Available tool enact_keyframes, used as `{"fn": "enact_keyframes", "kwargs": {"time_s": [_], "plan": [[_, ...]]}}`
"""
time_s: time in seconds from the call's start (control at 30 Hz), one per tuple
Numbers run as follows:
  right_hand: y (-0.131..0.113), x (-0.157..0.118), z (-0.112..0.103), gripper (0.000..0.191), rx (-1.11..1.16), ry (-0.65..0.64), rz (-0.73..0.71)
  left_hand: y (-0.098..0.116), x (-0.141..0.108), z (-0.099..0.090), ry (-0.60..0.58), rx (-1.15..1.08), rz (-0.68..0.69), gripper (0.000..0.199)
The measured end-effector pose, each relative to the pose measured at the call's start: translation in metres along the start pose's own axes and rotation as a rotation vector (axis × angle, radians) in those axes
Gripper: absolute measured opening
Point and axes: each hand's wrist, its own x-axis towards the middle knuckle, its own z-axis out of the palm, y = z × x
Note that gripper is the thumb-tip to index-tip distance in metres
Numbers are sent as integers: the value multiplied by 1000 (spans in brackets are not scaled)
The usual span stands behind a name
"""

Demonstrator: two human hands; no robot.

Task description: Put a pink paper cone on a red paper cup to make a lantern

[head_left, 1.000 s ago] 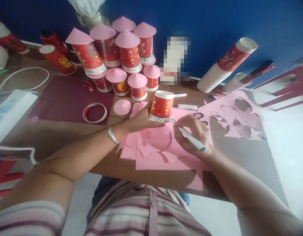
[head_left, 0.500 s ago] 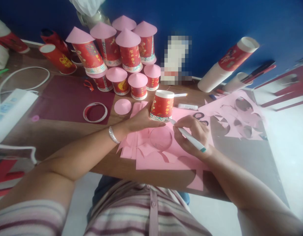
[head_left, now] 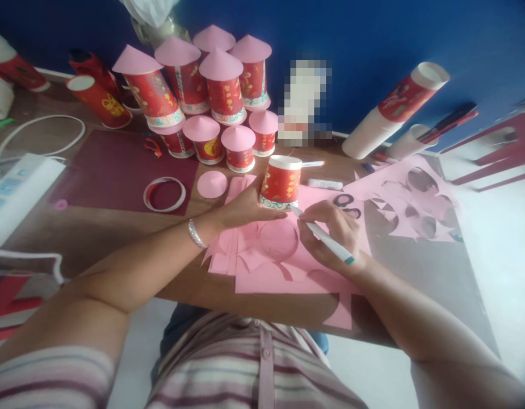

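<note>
My left hand [head_left: 245, 207] grips the side of a red paper cup [head_left: 280, 182] that stands upside down on a sheet of pink paper [head_left: 305, 267]. My right hand [head_left: 332, 233] holds a white pen [head_left: 326, 241] with its tip at the base rim of the cup. A drawn circle [head_left: 279, 238] shows on the pink paper just below the cup. A cut pink disc [head_left: 211, 184] lies to the left of the cup.
Several red cups with pink cone tops [head_left: 222, 85] stand at the back. Black scissors [head_left: 347, 204] and a white glue stick [head_left: 325, 184] lie right of the cup. Pink offcuts [head_left: 411, 204], a tape ring [head_left: 164, 195] and a white power strip [head_left: 15, 193] lie around.
The pen tip has moved slightly left along the rim of the cup. The left hand and the cup have stayed in place.
</note>
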Motion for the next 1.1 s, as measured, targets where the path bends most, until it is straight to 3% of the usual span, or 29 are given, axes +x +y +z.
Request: {"fn": "enact_keyframes", "kwargs": {"time_s": [0.33, 0.6, 0.8, 0.97, 1.1], "plan": [[1, 0, 2, 19, 15, 6, 11, 1, 0, 2, 2, -42, 19, 70], [0, -2, 1, 22, 88, 31, -5, 1, 0, 1, 26, -1, -22, 77], [6, -3, 3, 20, 119, 77, -121, 3, -1, -4, 17, -64, -1, 78], [16, -8, 7, 15, 8, 98, 38, -3, 0, -4, 19, -267, -60, 73], [27, -10, 12, 16, -56, 94, 55, -6, 1, -6, -8, -371, -67, 69]]}}
